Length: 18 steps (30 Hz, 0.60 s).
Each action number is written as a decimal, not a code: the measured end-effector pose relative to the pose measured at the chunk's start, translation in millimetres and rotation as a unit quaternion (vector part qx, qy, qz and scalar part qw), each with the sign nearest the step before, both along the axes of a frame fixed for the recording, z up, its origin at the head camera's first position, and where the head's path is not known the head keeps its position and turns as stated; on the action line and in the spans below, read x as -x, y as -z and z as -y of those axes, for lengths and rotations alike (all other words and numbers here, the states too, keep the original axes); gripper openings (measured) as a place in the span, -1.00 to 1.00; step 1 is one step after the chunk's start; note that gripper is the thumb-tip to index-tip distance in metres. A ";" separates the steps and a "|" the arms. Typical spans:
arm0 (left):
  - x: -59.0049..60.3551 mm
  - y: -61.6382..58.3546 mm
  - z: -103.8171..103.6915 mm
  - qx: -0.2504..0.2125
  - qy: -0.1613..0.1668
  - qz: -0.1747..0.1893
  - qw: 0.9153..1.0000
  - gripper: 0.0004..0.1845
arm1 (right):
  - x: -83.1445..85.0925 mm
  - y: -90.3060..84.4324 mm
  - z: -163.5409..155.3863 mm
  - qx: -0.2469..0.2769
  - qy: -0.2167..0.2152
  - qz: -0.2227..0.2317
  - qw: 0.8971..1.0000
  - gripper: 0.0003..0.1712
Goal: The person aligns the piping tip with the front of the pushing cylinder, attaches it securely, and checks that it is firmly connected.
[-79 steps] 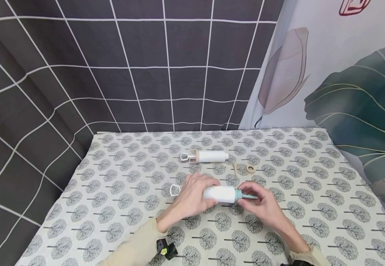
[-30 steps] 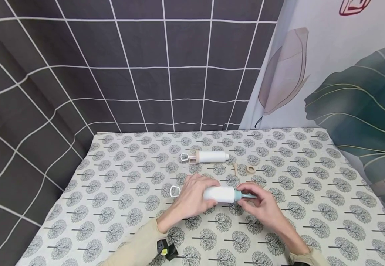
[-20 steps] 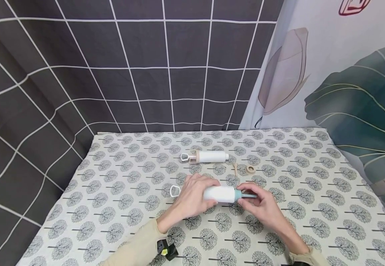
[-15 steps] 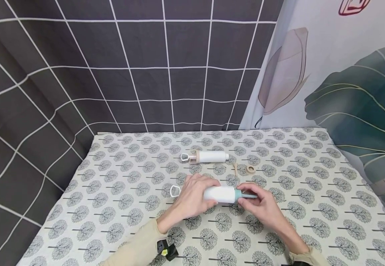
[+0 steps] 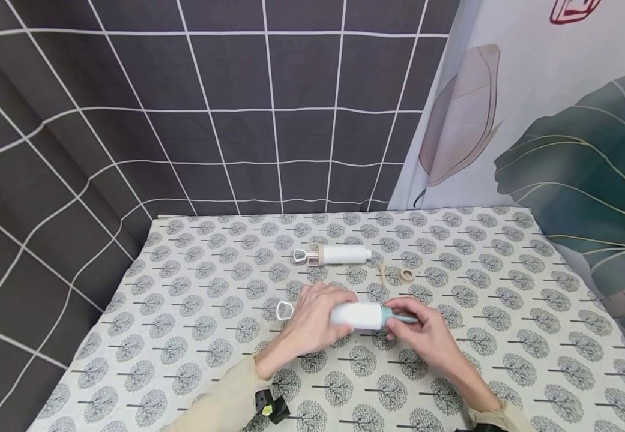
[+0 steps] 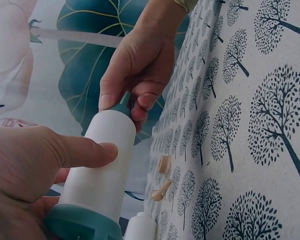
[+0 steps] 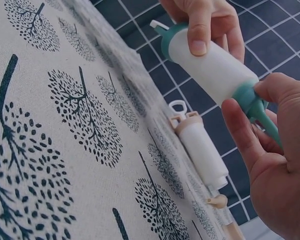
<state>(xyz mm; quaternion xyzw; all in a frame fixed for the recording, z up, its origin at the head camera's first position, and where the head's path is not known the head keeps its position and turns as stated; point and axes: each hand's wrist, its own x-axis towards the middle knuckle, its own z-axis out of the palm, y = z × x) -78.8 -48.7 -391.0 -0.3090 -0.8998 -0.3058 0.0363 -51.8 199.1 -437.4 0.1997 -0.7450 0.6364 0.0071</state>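
My left hand (image 5: 320, 315) grips the white barrel of a large plunger syringe (image 7: 210, 65), thumb along its side. Its white ring handle (image 5: 284, 310) sticks out to the left, and a teal end piece (image 6: 82, 220) shows below my palm in the left wrist view. At the other end, my right hand (image 5: 422, 330) pinches the teal collar (image 7: 245, 95) between thumb and fingers. The thin teal nozzle (image 7: 266, 124) points into the right palm. The syringe is held above the cloth, lying roughly level in the head view.
A second white syringe (image 5: 344, 254) with a beige collar lies behind the hands. Near its tip are a small beige nozzle (image 5: 382, 274) and a beige ring (image 5: 406, 275). A tree-print cloth (image 5: 209, 366) covers the table; a dark grid curtain (image 5: 242, 138) hangs behind.
The fingers of my right hand shift their grip around the teal collar, the thumb now higher on it and another fingertip showing below. My left hand and the syringe barrel stay in place.
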 end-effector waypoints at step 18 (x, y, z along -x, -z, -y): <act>-0.7 -1.6 0.7 0.002 -0.001 0.000 1.000 -0.56 | 1.2 -0.2 1.5 -0.016 0.030 0.006 0.999 -0.57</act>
